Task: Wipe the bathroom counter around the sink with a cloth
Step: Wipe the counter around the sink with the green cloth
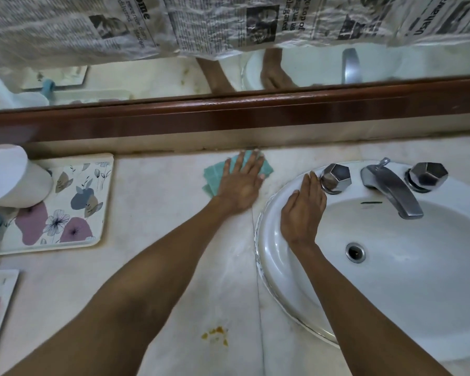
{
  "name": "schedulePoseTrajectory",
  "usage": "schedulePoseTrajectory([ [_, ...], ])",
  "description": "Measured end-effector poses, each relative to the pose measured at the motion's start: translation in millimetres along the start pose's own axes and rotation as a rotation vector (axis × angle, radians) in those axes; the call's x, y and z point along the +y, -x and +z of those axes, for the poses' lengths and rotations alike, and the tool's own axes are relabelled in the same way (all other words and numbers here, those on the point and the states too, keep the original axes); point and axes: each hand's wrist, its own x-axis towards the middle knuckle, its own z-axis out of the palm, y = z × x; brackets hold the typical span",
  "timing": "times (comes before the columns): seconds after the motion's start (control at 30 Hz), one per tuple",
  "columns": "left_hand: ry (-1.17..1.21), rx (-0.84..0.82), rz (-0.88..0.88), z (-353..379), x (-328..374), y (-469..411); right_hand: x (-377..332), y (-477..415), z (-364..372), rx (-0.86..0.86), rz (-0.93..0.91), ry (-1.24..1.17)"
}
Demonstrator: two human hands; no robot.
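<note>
A teal cloth (213,173) lies flat on the pale marble counter (158,213), close to the back wall and just left of the sink. My left hand (242,183) presses on the cloth with its fingers straight and spread. My right hand (303,210) rests flat on the left rim of the white oval sink (272,253), fingertips by the left tap handle (335,177). An orange-yellow stain (215,335) marks the counter near the front, between my forearms.
A chrome faucet (391,191) and a right tap handle (428,176) stand at the sink's back. A flower-patterned tray (73,202) with a white container (11,177) sits at the left. A brown wooden mirror frame (228,115) runs along the back.
</note>
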Motion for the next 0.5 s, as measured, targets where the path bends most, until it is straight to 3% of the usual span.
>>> schedulePoseTrajectory([
  [0.1, -0.044, -0.043, 0.247, 7.1, -7.7, 43.2, -1.0, 0.3, -2.3, -0.015, -0.007, 0.015],
  [0.23, -0.082, -0.126, 0.403, 5.3, -49.4, 92.8, -4.3, 0.9, -6.6, -0.056, -0.01, 0.056],
  [0.3, -0.057, -0.138, 0.375, -3.4, -60.5, 81.2, -5.2, 1.6, -8.2, -0.084, -0.006, 0.079],
  [0.43, 0.026, -0.065, 0.119, -13.8, -41.2, 32.4, -5.5, 1.6, -9.2, -0.161, -0.019, 0.151],
  [0.5, 0.04, -0.048, 0.074, -6.4, -26.3, 34.9, -7.2, 1.6, -9.9, -0.201, -0.008, 0.176],
])
